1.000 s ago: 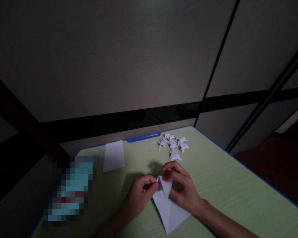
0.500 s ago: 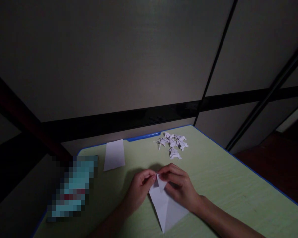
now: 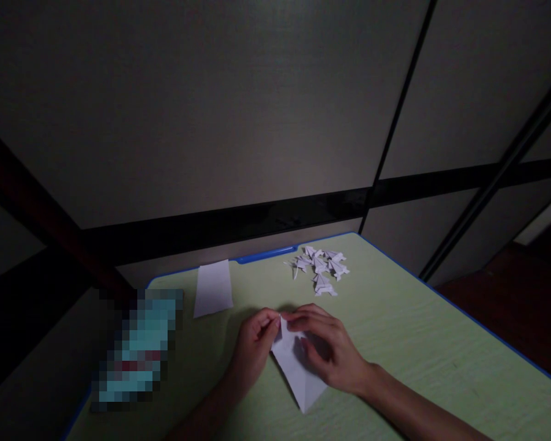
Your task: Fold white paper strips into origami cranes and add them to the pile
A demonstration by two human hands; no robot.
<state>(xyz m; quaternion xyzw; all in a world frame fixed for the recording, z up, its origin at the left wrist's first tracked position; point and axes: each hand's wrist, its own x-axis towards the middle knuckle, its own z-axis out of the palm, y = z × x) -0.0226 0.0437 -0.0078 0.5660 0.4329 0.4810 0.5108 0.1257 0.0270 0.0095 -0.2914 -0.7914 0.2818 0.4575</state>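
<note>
Both hands are in on the paper! The white sheet (image 3: 300, 376) lies on the green worktop (image 3: 422, 349), on the near side of the cluster of small paper figures (image 3: 320, 264), its pointed lower corner aimed away from them. The left hand (image 3: 256, 340), nearer than the cluster and off to its left, has the sheet's top end pinched between thumb and fingers. In comes the right hand (image 3: 333, 346), directly on the cluster's near side, fingertips curled at that same top end, thumb apart over the paper; whether it grips, I can't tell. Left of the cluster, a flat blank sheet (image 3: 213, 288); farther left and nearer, a pixelated teal item (image 3: 144, 337). Beyond the cluster stands the panelled wall (image 3: 220, 110), dim and dark-banded.
</note>
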